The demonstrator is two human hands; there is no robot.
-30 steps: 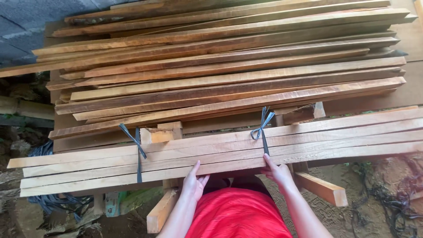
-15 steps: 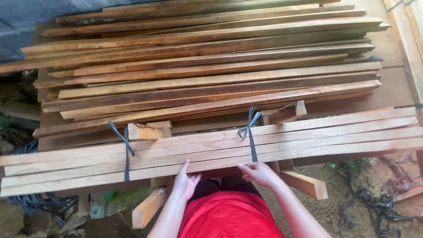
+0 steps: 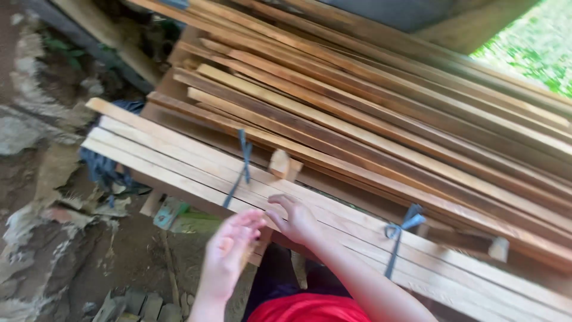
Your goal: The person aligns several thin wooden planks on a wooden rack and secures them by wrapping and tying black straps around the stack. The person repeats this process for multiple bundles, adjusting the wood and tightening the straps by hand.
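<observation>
Fingers of the right hand [image 3: 296,219] curl down onto the near edge of the bundle of pale slats [image 3: 179,161], the tips resting on the wood between the two dark straps; whether the thumb is tucked beneath the bundle is hidden. The left hand [image 3: 229,256] hangs just short of that edge, blurred, its fingers loosely spread and holding nothing.

The bundle lies across the front of a rough wooden bench [image 3: 179,83], with the left strap [image 3: 241,170] knotted just beside the hands and the right strap [image 3: 398,238] further along towards the person's right. A small wood block [image 3: 280,164] stands against the far side of the bundle, and behind it lies a big heap of darker loose slats [image 3: 387,125]. Under the bench are scraps, dirt and a dark tangle of strapping [image 3: 104,170].

Judging by this, the bundle is already tied and the work in hand looks like getting a hold on it. A next move would call for both hands spaced wider apart, palms under the bundle, so that the long slats stay level and do not slide within the straps or catch the block.
</observation>
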